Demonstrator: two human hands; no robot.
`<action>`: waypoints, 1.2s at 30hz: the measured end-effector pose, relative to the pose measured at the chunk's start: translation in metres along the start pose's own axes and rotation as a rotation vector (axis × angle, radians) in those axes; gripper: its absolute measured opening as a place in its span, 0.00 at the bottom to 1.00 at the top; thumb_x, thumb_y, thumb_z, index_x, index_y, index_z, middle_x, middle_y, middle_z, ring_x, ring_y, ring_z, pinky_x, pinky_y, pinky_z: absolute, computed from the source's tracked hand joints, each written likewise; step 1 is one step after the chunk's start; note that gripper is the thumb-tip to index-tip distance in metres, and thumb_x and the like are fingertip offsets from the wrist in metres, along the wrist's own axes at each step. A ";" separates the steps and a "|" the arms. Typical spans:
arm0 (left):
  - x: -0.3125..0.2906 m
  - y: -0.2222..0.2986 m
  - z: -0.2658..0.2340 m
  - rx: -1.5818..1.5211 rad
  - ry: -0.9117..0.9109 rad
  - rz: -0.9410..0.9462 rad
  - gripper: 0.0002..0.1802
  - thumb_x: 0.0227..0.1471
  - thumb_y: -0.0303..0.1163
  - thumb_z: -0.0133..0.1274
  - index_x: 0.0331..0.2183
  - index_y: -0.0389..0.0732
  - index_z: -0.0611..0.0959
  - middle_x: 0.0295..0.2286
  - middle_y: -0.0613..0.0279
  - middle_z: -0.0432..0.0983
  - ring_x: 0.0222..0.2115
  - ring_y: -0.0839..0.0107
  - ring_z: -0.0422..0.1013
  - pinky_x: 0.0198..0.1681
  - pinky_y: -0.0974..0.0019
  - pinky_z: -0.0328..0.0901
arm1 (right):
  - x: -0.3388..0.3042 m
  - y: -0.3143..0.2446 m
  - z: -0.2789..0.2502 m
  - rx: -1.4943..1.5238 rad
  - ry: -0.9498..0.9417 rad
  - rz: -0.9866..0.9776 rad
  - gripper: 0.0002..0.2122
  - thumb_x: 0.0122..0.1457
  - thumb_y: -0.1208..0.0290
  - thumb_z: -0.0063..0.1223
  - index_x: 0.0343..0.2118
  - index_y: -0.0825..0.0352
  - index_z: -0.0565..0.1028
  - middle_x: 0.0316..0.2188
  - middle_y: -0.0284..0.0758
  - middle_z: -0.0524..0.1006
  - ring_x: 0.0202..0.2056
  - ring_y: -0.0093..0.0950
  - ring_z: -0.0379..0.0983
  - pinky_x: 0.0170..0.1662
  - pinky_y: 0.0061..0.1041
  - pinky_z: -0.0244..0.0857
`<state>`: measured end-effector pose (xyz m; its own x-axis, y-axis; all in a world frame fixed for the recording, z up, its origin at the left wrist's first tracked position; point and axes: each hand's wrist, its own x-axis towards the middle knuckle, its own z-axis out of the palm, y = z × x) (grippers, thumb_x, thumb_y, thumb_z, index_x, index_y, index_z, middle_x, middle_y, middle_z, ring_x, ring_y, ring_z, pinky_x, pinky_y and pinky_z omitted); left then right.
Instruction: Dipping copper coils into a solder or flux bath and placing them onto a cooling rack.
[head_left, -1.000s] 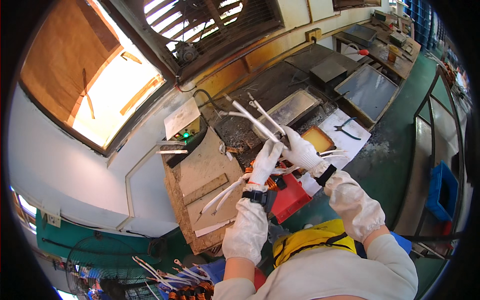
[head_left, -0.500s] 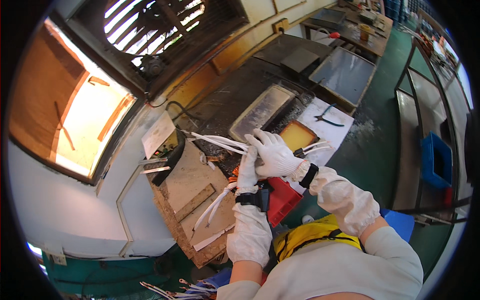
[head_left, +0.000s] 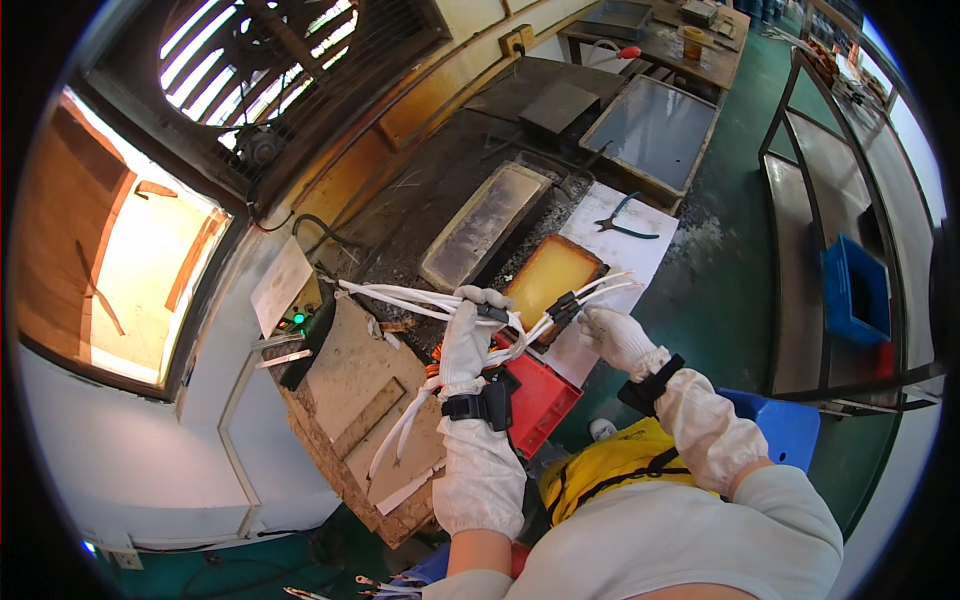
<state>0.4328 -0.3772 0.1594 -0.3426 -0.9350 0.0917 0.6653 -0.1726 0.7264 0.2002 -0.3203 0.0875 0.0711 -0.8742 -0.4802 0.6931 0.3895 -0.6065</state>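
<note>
My left hand (head_left: 466,340), in a white glove, is closed around a bundle of white wires (head_left: 400,296) above the near bench edge. On the right, the wires end in bare tips and carry black sleeves (head_left: 563,307). Other white wire ends (head_left: 406,430) hang below the left hand, beside the wrist. My right hand (head_left: 618,340), also gloved, is just right of the black sleeves, apart from the left hand. Its fingers are curled together, and whatever they may hold is hidden. Beneath the wires lies a tray with a yellow block or filling (head_left: 553,278).
A red plastic bin (head_left: 540,400) is under my hands. Pliers (head_left: 627,222) lie on white paper beyond. A long metal-rimmed tray (head_left: 487,225) and a small box with a green light (head_left: 298,318) stand on the bench. A shelf rack (head_left: 815,230) with a blue crate (head_left: 855,290) is right.
My right hand has come off the left hand and moved right and slightly down. The sleeved wire ends now show between the hands. The view has shifted, so the bench sits further left.
</note>
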 end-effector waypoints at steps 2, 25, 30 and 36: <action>0.000 0.000 0.000 -0.017 -0.025 0.007 0.12 0.55 0.42 0.51 0.36 0.45 0.72 0.32 0.59 0.73 0.40 0.60 0.70 0.48 0.49 0.64 | 0.008 0.001 -0.003 0.094 -0.026 0.029 0.08 0.58 0.69 0.48 0.38 0.65 0.71 0.28 0.29 0.71 0.30 0.22 0.68 0.36 0.23 0.67; 0.000 -0.001 -0.006 -0.012 -0.035 -0.013 0.15 0.52 0.44 0.54 0.36 0.46 0.73 0.34 0.58 0.73 0.41 0.57 0.70 0.47 0.45 0.65 | 0.039 -0.028 0.016 0.307 -0.026 -0.189 0.17 0.65 0.54 0.36 0.46 0.60 0.69 0.42 0.36 0.73 0.39 0.28 0.68 0.37 0.28 0.63; 0.001 0.000 -0.007 0.024 -0.057 -0.001 0.13 0.53 0.42 0.52 0.36 0.45 0.72 0.35 0.58 0.72 0.41 0.57 0.70 0.47 0.45 0.66 | 0.021 -0.017 0.048 0.283 0.048 -0.170 0.24 0.64 0.47 0.31 0.47 0.67 0.65 0.43 0.39 0.72 0.45 0.34 0.68 0.49 0.42 0.64; 0.000 0.000 -0.006 -0.011 -0.039 -0.005 0.13 0.54 0.42 0.52 0.36 0.45 0.72 0.34 0.57 0.73 0.42 0.58 0.70 0.46 0.49 0.67 | 0.031 -0.027 0.055 0.113 0.097 -0.218 0.21 0.64 0.48 0.31 0.35 0.65 0.66 0.26 0.37 0.70 0.29 0.33 0.71 0.36 0.39 0.70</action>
<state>0.4366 -0.3791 0.1554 -0.3710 -0.9215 0.1148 0.6710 -0.1806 0.7191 0.2228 -0.3738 0.1241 -0.1540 -0.9001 -0.4077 0.7608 0.1552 -0.6301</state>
